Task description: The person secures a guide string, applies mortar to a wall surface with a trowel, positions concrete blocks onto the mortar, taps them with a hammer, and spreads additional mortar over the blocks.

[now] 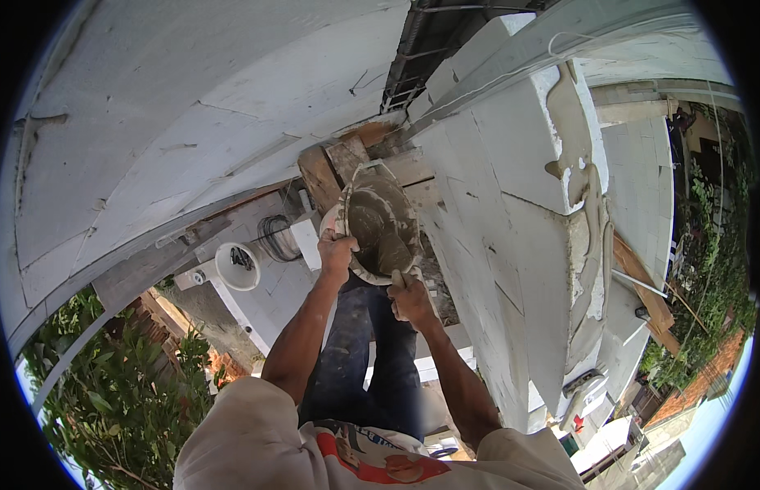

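Observation:
A mortar-smeared bucket stands tilted in front of my legs, its handle lying toward the far side. Wet grey mortar covers its bottom and inner wall. My left hand is closed around the bucket's near left rim. In my right hand, at the near right rim, is the handle of a trowel. The coated blade of this trowel dips into the mortar, so its edges are hard to make out.
To the right rises a pale block wall with wet mortar along its top. Steel bars lie in a channel ahead. Wooden boards sit beyond the bucket. At left are a white bucket with dark items inside and coiled wire.

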{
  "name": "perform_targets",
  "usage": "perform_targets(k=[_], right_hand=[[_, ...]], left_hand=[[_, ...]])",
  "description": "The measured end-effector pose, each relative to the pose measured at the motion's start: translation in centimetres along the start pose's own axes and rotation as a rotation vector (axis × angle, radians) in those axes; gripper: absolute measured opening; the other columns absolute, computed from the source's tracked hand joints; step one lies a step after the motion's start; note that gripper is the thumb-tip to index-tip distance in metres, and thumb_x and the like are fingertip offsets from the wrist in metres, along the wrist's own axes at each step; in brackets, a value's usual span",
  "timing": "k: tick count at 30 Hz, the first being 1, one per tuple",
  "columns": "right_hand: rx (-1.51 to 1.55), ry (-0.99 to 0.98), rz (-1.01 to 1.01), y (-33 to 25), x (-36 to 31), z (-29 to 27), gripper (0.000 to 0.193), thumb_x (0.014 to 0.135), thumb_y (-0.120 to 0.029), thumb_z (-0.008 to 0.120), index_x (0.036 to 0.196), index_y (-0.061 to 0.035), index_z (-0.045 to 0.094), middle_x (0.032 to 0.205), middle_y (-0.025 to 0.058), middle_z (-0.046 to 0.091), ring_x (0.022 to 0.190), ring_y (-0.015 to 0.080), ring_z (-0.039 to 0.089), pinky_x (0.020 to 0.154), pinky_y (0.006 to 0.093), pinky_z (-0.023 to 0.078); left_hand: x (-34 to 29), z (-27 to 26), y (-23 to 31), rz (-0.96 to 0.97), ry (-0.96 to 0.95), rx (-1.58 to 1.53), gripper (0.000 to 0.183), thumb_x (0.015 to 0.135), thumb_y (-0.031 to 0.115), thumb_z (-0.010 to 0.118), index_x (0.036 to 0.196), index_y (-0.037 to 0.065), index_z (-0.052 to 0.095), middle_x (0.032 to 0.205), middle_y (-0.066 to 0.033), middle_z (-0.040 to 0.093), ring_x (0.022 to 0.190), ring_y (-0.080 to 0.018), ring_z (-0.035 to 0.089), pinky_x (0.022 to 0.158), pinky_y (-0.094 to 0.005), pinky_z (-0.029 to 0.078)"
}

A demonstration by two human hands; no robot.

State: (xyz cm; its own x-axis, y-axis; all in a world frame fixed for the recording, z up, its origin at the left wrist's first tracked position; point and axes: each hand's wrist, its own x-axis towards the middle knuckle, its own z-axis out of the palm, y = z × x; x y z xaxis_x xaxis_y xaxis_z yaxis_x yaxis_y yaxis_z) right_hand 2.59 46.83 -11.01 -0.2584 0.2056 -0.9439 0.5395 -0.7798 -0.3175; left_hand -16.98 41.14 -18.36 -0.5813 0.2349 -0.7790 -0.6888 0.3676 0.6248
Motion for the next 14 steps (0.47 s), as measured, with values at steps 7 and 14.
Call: perform_targets(k=[7, 14], right_hand=[[-0.318, 0.191, -0.205, 2.8, 22.7, -4.4, 0.023, 0.092, -0.02, 0.067, 0.104, -0.001, 0.062, 0.07, 0.0051, 0.059, 0.052, 0.0162, 0.057, 0.045, 0.0353, 0.046], [-0.42, 0.097, -0.224, 2.2, 33.7, 0.5, 0.05, 0.09, -0.039, 0.071, 0.117, 0.003, 0.062, 0.107, 0.0247, 0.07, 0.095, 0.0381, 0.071, 0.085, 0.0529, 0.055]], left_hand=[[15.3, 3.3, -8.3, -0.128, -0.172, 0.049, 0.023, 0.068, -0.001, 0.066, 0.083, 0.015, 0.061, 0.067, 0.0035, 0.053, 0.05, -0.0093, 0.045, 0.045, -0.0263, 0.035], [27.8, -3.7, -12.8, -0.051, 0.037, 0.126, 0.016, 0.076, 0.003, 0.068, 0.087, 0.014, 0.065, 0.068, 0.0014, 0.057, 0.051, -0.0119, 0.049, 0.048, -0.0317, 0.041]])
